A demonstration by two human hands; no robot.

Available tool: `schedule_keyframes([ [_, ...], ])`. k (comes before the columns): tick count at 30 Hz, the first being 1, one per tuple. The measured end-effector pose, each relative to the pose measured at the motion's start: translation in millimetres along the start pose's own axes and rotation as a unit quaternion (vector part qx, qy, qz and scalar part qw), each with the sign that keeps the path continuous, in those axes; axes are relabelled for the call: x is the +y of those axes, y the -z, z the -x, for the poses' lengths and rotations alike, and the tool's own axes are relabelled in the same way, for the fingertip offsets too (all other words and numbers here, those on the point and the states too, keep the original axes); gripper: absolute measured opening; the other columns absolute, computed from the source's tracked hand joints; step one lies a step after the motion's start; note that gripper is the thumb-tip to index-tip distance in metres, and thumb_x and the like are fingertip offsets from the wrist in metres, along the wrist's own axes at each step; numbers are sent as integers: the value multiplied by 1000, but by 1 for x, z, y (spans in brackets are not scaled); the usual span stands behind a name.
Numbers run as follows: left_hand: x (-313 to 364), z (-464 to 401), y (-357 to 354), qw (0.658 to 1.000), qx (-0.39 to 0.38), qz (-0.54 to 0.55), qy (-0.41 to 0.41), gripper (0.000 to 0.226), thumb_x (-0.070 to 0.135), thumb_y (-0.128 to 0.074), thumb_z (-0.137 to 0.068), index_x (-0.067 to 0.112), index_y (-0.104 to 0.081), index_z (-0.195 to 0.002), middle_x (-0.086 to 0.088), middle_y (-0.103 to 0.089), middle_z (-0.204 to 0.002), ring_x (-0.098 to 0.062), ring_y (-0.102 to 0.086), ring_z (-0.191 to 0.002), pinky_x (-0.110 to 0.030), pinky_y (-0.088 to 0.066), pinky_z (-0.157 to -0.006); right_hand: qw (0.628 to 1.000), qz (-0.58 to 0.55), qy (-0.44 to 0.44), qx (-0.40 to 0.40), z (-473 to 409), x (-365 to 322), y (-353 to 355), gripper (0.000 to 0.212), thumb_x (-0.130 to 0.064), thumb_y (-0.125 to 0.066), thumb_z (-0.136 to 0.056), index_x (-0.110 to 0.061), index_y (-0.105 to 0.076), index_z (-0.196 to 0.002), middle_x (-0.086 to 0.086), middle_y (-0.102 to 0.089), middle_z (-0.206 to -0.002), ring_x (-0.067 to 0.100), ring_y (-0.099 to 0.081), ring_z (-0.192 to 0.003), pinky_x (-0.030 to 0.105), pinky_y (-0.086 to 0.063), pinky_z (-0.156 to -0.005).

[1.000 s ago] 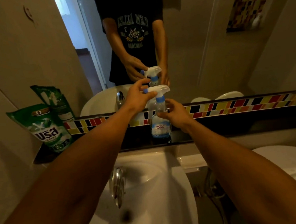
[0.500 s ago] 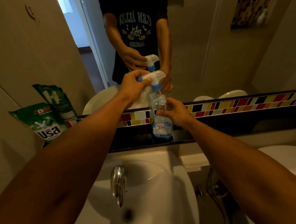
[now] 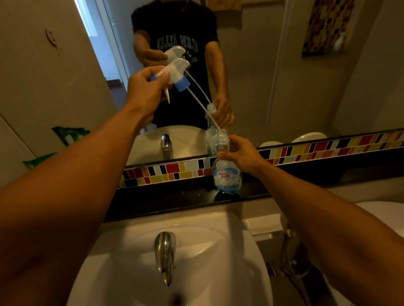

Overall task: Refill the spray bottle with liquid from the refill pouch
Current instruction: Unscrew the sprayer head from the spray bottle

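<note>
Left hand (image 3: pixel 143 91) closed around the white trigger head (image 3: pixel 175 72), lifted up and left of the spray bottle (image 3: pixel 226 172), its blue collar clear of the neck and the dip tube (image 3: pixel 199 103) slanting down with its tip still at the bottle's mouth. Right hand (image 3: pixel 242 152) wrapped around the bottle's neck, bottle upright on the dark ledge (image 3: pixel 176 200) behind the sink (image 3: pixel 246 272), against the mirror. Green refill pouch (image 3: pixel 39 161) far left on the ledge, mostly hidden behind the left forearm, untouched.
</note>
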State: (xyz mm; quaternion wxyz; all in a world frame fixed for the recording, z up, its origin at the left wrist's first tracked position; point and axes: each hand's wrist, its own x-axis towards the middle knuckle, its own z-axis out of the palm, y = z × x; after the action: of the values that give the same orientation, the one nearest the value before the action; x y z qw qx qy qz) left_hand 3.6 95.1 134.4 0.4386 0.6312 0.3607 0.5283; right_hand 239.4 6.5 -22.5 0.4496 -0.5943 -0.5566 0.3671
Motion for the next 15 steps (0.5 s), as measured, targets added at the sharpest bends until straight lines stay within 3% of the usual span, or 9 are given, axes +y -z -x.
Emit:
schedule_keyframes([
  [5, 5, 3, 15, 999, 21, 45, 9, 16, 20, -65, -94, 15, -66, -109, -10, -66, -108, -22, -68, -97, -25, -58, -76, 1000, 1, 6, 14, 2, -5, 5, 40, -2, -74, -92, -8, -60, -130, -2, -71, -109, 5, -68, -95, 19, -55, -78],
  [8, 1, 8, 21, 997, 54, 56, 29, 13, 18, -63, -95, 17, -64, -108, -6, -65, -109, -19, -67, -100, -24, -59, -77, 1000, 6, 9, 26, 2, -7, 7, 44, -4, -76, -92, -6, -60, -133, 5, -71, -117, 15, -69, -102, 30, -56, -90],
  [11, -10, 9, 28, 992, 90, 76, 53, 28, 19, -63, -95, 7, -63, -121, -11, -66, -111, -17, -68, -95, -22, -58, -73, 999, 5, 10, 34, 1, -9, 9, 41, -6, -77, -91, -9, -61, -129, 5, -71, -117, 22, -70, -107, 39, -57, -96],
  [15, -27, 15, 37, 982, 123, 111, 90, 31, 18, -61, -97, 3, -62, -124, -10, -67, -98, -13, -67, -85, -24, -59, -71, 999, -9, 10, 51, 2, -12, 11, 37, -8, -79, -90, -15, -62, -122, 4, -72, -115, 24, -70, -109, 45, -58, -99],
])
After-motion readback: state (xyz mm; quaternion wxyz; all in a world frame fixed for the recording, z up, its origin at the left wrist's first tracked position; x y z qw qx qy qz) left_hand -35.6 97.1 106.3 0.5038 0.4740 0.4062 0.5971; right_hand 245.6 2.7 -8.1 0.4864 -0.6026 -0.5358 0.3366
